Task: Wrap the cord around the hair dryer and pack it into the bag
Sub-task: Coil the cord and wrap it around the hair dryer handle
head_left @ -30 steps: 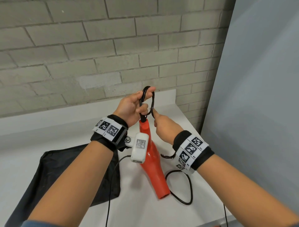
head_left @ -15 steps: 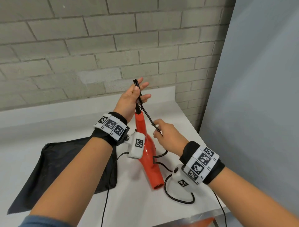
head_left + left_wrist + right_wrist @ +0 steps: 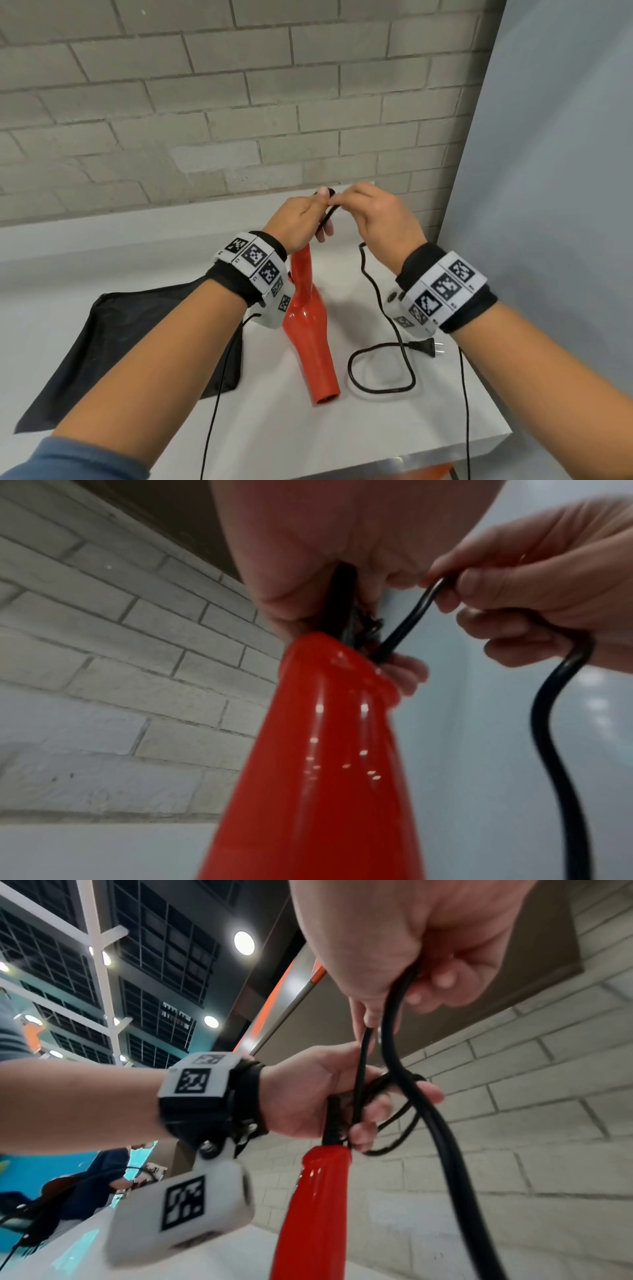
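A glossy red hair dryer stands tilted on the white table, nozzle down toward me. My left hand grips the top of its handle together with loops of the black cord. My right hand, just right of the left, pinches the cord and holds it over the left hand's fingers. From there the cord hangs down to a loose loop on the table, ending in the plug. A black bag lies flat at the left.
A grey brick wall runs along the back of the table. A pale panel closes off the right side. The table's front right corner is near the cord loop. Thin wrist-camera cables hang from both wrists.
My right hand has risen from beside the dryer's handle to the left hand, carrying the cord up and over. The plug has come into view on the table.
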Motion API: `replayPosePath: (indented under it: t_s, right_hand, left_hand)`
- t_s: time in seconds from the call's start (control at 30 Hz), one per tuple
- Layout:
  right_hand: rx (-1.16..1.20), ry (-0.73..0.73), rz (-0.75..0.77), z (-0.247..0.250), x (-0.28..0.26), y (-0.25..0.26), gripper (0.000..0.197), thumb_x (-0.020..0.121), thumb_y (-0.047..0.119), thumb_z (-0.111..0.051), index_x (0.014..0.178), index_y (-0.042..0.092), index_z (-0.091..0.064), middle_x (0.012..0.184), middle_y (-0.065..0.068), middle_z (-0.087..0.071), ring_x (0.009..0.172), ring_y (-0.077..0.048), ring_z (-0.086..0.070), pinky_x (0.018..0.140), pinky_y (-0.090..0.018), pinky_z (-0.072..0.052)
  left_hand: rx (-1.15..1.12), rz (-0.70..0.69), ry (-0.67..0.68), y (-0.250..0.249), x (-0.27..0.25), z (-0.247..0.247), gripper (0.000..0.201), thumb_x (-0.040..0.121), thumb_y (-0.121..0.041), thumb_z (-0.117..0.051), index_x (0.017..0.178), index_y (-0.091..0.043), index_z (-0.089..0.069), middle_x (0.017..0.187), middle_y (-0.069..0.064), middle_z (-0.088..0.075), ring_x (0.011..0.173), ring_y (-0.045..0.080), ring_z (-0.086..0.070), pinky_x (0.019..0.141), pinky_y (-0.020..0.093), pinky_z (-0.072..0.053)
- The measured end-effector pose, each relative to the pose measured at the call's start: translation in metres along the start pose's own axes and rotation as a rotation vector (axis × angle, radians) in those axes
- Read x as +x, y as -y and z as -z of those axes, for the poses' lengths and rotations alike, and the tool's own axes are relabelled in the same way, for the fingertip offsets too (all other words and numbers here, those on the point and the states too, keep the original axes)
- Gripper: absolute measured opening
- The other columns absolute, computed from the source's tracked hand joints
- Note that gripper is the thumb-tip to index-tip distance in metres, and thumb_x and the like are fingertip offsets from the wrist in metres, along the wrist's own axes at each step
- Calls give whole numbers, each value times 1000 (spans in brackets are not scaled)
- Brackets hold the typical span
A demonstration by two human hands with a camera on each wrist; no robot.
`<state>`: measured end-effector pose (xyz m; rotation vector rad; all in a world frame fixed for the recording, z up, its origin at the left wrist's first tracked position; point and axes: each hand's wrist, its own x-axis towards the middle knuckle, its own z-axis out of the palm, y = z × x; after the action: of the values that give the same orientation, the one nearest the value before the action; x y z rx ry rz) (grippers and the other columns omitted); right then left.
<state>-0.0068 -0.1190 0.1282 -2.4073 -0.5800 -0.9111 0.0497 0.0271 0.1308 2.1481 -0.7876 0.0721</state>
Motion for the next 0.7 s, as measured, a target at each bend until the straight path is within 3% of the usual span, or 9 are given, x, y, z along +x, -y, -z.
replayPosePath:
  t_s: [0.07, 0.13, 0.2, 0.3, 0.37, 0.47, 0.57, 0.7]
  right_hand:
    - [96, -30, -67, 0, 13, -3, 25, 88, 4, -46, 105, 8, -64, 95, -11, -66, 82, -20, -60, 70, -12, -43]
    - [153, -69, -120, -1, 25, -6, 19, 88, 6, -50, 102, 7, -62, 97, -10, -65, 84, -13, -55, 71, -9, -39]
    - [193, -70, -154, -4, 35, -11, 14, 87, 7, -53, 95, 5, -65, 88, -7, -65, 80, -11, -55, 70, -11, -39]
    - [271, 76, -258, -12, 41, -24, 16, 91, 9, -50, 91, 7, -65, 71, 1, -60, 62, 1, -55, 59, -7, -40]
    - [376, 124, -341, -22, 36, -30, 19, 93, 7, -43, 91, 13, -61, 65, 4, -56, 52, 2, -54, 53, -10, -43]
    - [582, 125, -420, -35, 25, -29, 26, 97, 2, -33, 90, 16, -54, 67, -1, -56, 59, -10, -54, 57, -23, -48]
    - [803, 88, -467, -41, 22, -19, 32, 99, 4, -26, 88, 16, -53, 65, -4, -52, 52, -7, -53, 53, -20, -47]
    - [837, 28, -481, -52, 23, -13, 35, 99, 5, -26, 84, 20, -53, 63, -5, -49, 41, -6, -49, 46, -21, -47]
  left_hand:
    - [-49, 30, 76, -7, 1, 2, 73, 96, -46, -7, 52, -33, -64, 53, 2, -52, 47, 7, -49, 62, 22, -42]
    - [-160, 53, 174, -11, 2, 5, 78, 97, -44, -6, 46, -32, -65, 47, 1, -38, 42, 10, -38, 56, 22, -37]
    - [-326, 78, 268, -8, 4, 7, 73, 97, -44, -8, 62, -26, -69, 40, -7, -29, 39, 9, -29, 50, 19, -33]
    - [-631, 150, 311, 4, 9, 9, 61, 99, -36, -13, 77, -7, -62, 36, -13, -25, 34, 4, -21, 44, 17, -22]
    - [-757, 190, 304, 11, 11, 11, 50, 98, -26, -18, 79, -5, -59, 37, -14, -28, 34, 2, -21, 45, 19, -19]
    - [-843, 252, 297, 20, 16, 19, 42, 96, -18, -23, 78, -4, -58, 42, -11, -35, 36, 4, -29, 45, 18, -29]
    - [-922, 276, 317, 27, 20, 29, 35, 95, -14, -24, 82, -4, -55, 46, -9, -43, 41, 5, -39, 44, 17, -37]
    - [-950, 307, 356, 31, 22, 36, 35, 95, -15, -23, 82, -4, -54, 45, -9, -43, 32, 1, -32, 37, 15, -32]
